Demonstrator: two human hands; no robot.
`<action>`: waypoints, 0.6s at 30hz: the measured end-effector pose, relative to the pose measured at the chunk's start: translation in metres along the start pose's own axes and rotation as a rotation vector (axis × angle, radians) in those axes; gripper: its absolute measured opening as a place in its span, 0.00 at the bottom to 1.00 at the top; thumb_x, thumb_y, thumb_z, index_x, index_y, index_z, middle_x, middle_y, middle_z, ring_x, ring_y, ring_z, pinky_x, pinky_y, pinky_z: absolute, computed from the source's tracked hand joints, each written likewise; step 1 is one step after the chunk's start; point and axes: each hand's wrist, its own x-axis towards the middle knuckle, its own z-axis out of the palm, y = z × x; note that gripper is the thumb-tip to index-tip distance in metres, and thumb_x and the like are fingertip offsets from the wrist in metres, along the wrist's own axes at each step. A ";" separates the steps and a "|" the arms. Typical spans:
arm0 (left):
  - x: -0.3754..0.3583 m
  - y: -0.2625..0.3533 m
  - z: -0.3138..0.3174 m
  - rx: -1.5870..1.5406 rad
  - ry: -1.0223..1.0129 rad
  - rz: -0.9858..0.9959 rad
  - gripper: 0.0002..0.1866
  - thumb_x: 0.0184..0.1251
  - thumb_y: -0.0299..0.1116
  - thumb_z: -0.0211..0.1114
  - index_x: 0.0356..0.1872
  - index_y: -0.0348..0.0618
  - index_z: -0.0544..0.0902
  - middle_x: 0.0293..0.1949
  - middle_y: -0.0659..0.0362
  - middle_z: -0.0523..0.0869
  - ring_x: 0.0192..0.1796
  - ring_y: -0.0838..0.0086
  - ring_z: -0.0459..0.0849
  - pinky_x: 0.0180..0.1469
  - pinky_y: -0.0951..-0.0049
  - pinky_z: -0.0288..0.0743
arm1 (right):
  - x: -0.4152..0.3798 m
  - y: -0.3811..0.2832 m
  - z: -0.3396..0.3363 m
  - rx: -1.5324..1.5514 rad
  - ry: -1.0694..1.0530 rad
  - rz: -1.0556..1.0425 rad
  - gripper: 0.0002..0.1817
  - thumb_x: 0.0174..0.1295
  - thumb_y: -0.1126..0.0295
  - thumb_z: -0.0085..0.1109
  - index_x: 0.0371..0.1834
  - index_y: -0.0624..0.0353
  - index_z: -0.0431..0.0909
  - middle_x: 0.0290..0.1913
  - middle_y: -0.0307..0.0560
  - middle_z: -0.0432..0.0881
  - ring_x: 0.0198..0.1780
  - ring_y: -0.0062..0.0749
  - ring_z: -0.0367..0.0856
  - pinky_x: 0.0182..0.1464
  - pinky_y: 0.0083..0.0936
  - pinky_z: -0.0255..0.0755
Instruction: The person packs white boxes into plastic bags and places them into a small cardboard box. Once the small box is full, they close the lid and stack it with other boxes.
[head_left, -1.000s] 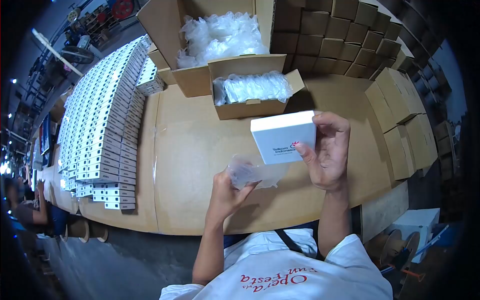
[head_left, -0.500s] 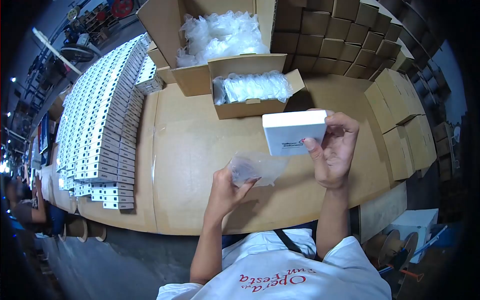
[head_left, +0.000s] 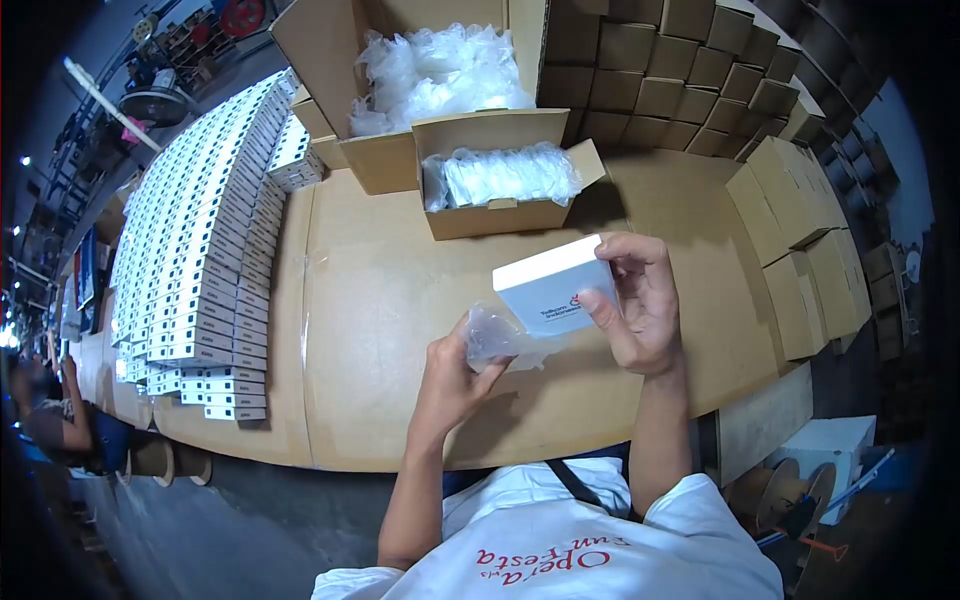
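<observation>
My right hand [head_left: 640, 308] grips a white box [head_left: 553, 292] by its right side, thumb on the printed face. The box is tilted, with black lettering and a small red mark showing. In my left hand [head_left: 452, 372] is a clear plastic bag [head_left: 495, 336], pinched between thumb and fingers. The box's lower left corner overlaps the bag's upper edge in this view. Beyond both hands, a small open carton [head_left: 500, 222] holds a row of plastic-wrapped items [head_left: 510, 176].
A large carton [head_left: 385, 165] full of clear bags [head_left: 440, 75] stands behind the small one. White boxes [head_left: 215, 275] are stacked at left on the cardboard-covered table [head_left: 380, 420]. Brown cartons [head_left: 660, 97] line the back, with more cartons [head_left: 800, 250] at right. A person [head_left: 65, 415] sits far left.
My right hand has brought the white box down and left, tilting it towards the bag. My left hand has stayed nearly in place with the bag.
</observation>
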 end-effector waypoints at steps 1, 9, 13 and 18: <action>0.000 -0.001 0.000 -0.005 0.001 -0.007 0.20 0.59 0.21 0.74 0.53 0.33 0.82 0.42 0.43 0.91 0.46 0.55 0.93 0.47 0.62 0.86 | 0.001 -0.001 -0.001 -0.017 -0.003 -0.001 0.21 0.66 0.83 0.60 0.61 0.59 0.69 0.54 0.49 0.77 0.52 0.30 0.79 0.56 0.28 0.75; -0.001 0.001 0.003 -0.001 0.037 -0.054 0.17 0.60 0.22 0.75 0.50 0.32 0.83 0.40 0.49 0.92 0.46 0.64 0.93 0.50 0.64 0.85 | 0.016 -0.006 0.001 -0.137 -0.105 0.000 0.09 0.63 0.83 0.60 0.44 0.61 0.83 0.43 0.52 0.80 0.43 0.35 0.82 0.42 0.30 0.78; -0.001 0.000 0.004 0.054 0.029 -0.039 0.17 0.60 0.22 0.75 0.50 0.31 0.84 0.41 0.49 0.92 0.46 0.66 0.92 0.50 0.65 0.84 | 0.023 -0.001 0.006 -0.153 -0.175 0.018 0.08 0.70 0.72 0.58 0.44 0.63 0.85 0.42 0.52 0.80 0.43 0.36 0.81 0.44 0.31 0.76; -0.005 -0.011 0.008 -0.058 0.005 -0.089 0.17 0.61 0.24 0.76 0.50 0.30 0.85 0.41 0.47 0.92 0.42 0.67 0.92 0.45 0.66 0.84 | 0.030 0.005 0.021 0.026 -0.191 0.064 0.38 0.82 0.45 0.29 0.51 0.66 0.86 0.45 0.52 0.85 0.45 0.42 0.81 0.55 0.36 0.72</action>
